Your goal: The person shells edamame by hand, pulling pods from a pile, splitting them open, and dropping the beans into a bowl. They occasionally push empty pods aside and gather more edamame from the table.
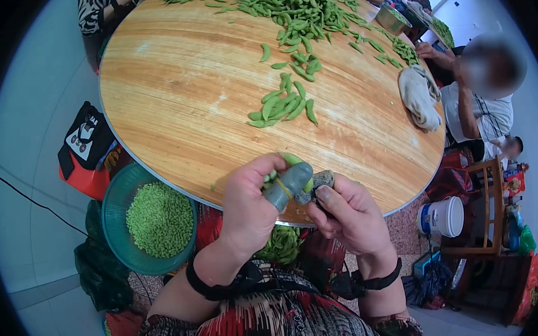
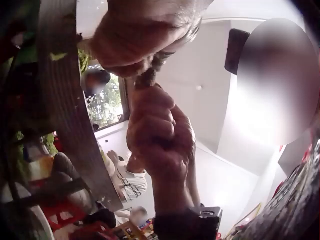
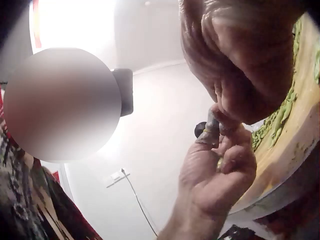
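Over the near table edge, my left hand [image 1: 246, 197] grips a few green soybean pods [image 1: 291, 158] in its curled fingers. Its thumb wears a grey finger cover [image 1: 295, 179] with a yellow band round it. My right hand [image 1: 355, 212] meets it from the right, its covered fingertips [image 1: 324, 178] pinching at a pod [image 1: 309, 184] between the two hands. The pod is mostly hidden by the thumb and fingers. Both wrist views show the hands tip to tip, the left thumb cover [image 3: 211, 127] against the right fingers. Loose pods [image 1: 283, 105] lie on the table beyond.
The round wooden table [image 1: 173, 112] carries a large pod heap [image 1: 308, 8] at the back and a grey cloth [image 1: 420, 97] at right. A green basket [image 1: 113, 223] of shelled beans [image 1: 160, 221] stands below left. A white bucket [image 1: 447, 217] and a seated person [image 1: 491, 117] are right.
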Available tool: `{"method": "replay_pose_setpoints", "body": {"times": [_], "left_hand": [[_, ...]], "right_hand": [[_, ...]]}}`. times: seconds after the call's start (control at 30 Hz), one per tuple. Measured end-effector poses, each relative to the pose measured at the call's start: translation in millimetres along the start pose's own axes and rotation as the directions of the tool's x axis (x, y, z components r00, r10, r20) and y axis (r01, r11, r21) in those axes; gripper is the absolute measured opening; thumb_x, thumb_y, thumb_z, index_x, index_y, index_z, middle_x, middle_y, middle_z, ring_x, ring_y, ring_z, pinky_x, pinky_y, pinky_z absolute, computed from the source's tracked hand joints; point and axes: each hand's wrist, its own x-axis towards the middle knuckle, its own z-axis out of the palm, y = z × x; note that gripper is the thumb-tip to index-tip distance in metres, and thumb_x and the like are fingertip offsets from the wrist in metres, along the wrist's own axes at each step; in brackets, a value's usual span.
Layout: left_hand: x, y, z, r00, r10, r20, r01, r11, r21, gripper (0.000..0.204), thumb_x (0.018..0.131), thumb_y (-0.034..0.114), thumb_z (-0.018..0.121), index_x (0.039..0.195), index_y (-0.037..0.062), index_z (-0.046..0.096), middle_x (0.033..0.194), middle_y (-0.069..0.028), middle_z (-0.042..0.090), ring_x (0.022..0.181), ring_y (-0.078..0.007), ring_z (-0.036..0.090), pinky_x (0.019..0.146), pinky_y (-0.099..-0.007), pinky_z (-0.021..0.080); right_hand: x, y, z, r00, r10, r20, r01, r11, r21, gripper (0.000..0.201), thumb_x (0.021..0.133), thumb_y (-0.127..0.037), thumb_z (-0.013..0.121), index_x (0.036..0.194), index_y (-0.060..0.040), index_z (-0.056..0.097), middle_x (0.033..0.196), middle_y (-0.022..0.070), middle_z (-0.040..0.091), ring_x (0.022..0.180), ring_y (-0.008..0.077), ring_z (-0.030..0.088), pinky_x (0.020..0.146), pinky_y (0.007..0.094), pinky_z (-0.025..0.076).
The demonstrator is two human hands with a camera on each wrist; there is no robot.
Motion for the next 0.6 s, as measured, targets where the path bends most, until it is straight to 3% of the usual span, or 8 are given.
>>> {"method": "replay_pose_setpoints", "body": {"times": [0.07, 0.17, 0.23, 0.3, 0.37, 0.43, 0.5, 0.6], "left_hand": [[-0.7, 13.0, -7.2, 0.889, -0.39, 0.241, 0.45, 0.842, -0.298, 0.016, 0.08, 0.005, 0.062, 0.092, 0.0011, 0.053, 0.079, -0.0027, 0.055, 0.057, -0.0023, 0.045, 0.044, -0.0134, 0.03], [2.0, 19.8, -12.8, 0.799, -0.416, 0.434, 0.576, 0.736, -0.356, 0.014, 0.079, 0.003, 0.062, 0.088, 0.0013, 0.052, 0.08, -0.0018, 0.054, 0.062, -0.0023, 0.045, 0.045, -0.013, 0.03], [-0.3, 19.8, -5.4, 0.833, -0.404, 0.379, 0.532, 0.773, -0.346, 0.013, 0.079, 0.002, 0.062, 0.087, 0.0018, 0.052, 0.08, -0.0016, 0.054, 0.065, -0.0028, 0.047, 0.047, -0.0136, 0.033], [-2.2, 14.8, -0.1, 0.864, -0.385, 0.323, 0.485, 0.809, -0.333, 0.012, 0.079, 0.001, 0.062, 0.085, 0.0023, 0.052, 0.081, -0.0015, 0.054, 0.068, -0.0032, 0.048, 0.049, -0.0142, 0.036], [-3.4, 3.6, 0.3, 0.945, -0.219, 0.242, 0.226, 0.974, 0.0, 0.01, 0.081, -0.002, 0.057, 0.09, 0.0022, 0.056, 0.08, 0.0005, 0.056, 0.072, -0.0046, 0.052, 0.061, -0.0189, 0.045], [-3.3, 9.4, 0.4, 0.954, -0.195, 0.228, 0.174, 0.979, 0.105, 0.011, 0.081, -0.002, 0.058, 0.091, 0.0022, 0.056, 0.08, 0.0008, 0.056, 0.072, -0.005, 0.051, 0.062, -0.0192, 0.046], [-2.4, 12.3, -2.0, 0.962, -0.168, 0.216, 0.123, 0.97, 0.21, 0.013, 0.08, -0.003, 0.059, 0.092, 0.0023, 0.057, 0.08, 0.001, 0.056, 0.072, -0.0055, 0.051, 0.063, -0.0196, 0.046], [1.6, 13.1, -12.8, 0.914, -0.268, 0.304, 0.255, 0.963, 0.083, 0.022, 0.078, -0.003, 0.061, 0.1, 0.0001, 0.056, 0.088, -0.0036, 0.058, 0.073, -0.0064, 0.054, 0.058, -0.0174, 0.044]], "right_hand": [[-2.3, -1.3, 0.5, 0.997, 0.049, 0.062, -0.059, 0.984, 0.166, 0.02, 0.096, -0.021, 0.041, 0.091, -0.0046, 0.051, 0.064, -0.0028, 0.048, 0.048, 0.0014, 0.036, 0.043, 0.0158, 0.028], [-3.9, -0.5, -1.0, 0.978, 0.118, 0.17, -0.176, 0.907, 0.384, 0.02, 0.095, -0.021, 0.043, 0.089, -0.0046, 0.052, 0.063, -0.004, 0.048, 0.046, 0.0013, 0.036, 0.041, 0.0154, 0.027], [-3.5, 3.1, -0.8, 0.967, 0.146, 0.207, -0.225, 0.87, 0.439, 0.02, 0.094, -0.021, 0.044, 0.089, -0.0044, 0.053, 0.062, -0.0046, 0.048, 0.046, 0.0014, 0.035, 0.041, 0.0154, 0.026], [0.8, 13.9, 1.6, 0.997, -0.068, -0.036, 0.068, 0.998, 0.001, 0.017, 0.093, -0.019, 0.047, 0.087, -0.0042, 0.054, 0.058, -0.0041, 0.046, 0.044, 0.002, 0.033, 0.038, 0.0156, 0.024], [4.3, 19.3, 2.8, 0.989, -0.127, -0.075, 0.121, 0.99, -0.079, 0.016, 0.093, -0.018, 0.047, 0.088, -0.0042, 0.054, 0.057, -0.0036, 0.046, 0.043, 0.002, 0.032, 0.037, 0.0154, 0.022], [5.0, 19.2, 1.5, 0.976, -0.188, -0.107, 0.17, 0.973, -0.157, 0.014, 0.092, -0.016, 0.048, 0.089, -0.0042, 0.054, 0.057, -0.0031, 0.046, 0.041, 0.002, 0.031, 0.036, 0.0152, 0.021], [4.0, 15.0, -3.3, 0.996, 0.086, 0.002, -0.081, 0.93, 0.359, 0.013, 0.092, -0.017, 0.049, 0.091, -0.0045, 0.054, 0.057, -0.0023, 0.046, 0.04, 0.0015, 0.03, 0.036, 0.0146, 0.021], [3.6, 15.4, -3.5, 0.985, 0.159, 0.059, -0.165, 0.814, 0.557, 0.014, 0.092, -0.017, 0.048, 0.091, -0.0043, 0.055, 0.057, -0.0014, 0.046, 0.04, 0.001, 0.029, 0.035, 0.0145, 0.021]]}}
